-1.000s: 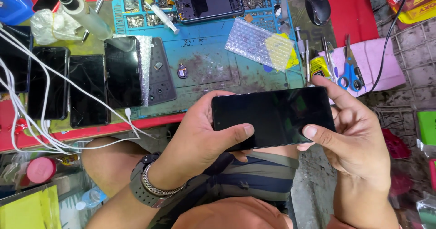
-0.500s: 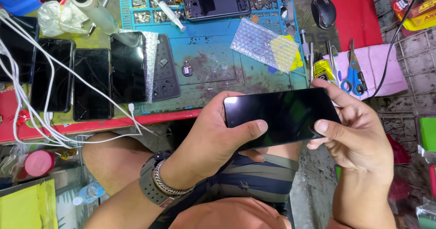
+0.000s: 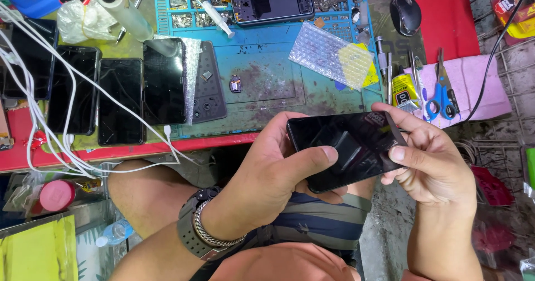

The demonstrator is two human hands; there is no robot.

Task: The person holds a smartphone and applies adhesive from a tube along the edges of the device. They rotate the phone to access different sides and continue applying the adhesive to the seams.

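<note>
Left hand (image 3: pixel 273 166) wrapped around left end of black phone (image 3: pixel 348 147), thumb laid flat across glass. Right hand (image 3: pixel 432 158) pinched on right edge, thumb in front, fingers behind. Phone held over lap, just in front of blue repair mat (image 3: pixel 267 77). Judged light, rigid, glossy glass likely slippery and fragile; best gripped by side edges, screen untouched.

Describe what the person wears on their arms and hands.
Both forearms are bare, with no sleeves and no gloves. The left hand has a wristwatch with a dark olive strap on its wrist, and beside it a silver chain bracelet. The right hand and its wrist carry nothing: no ring, band or watch shows.
</note>
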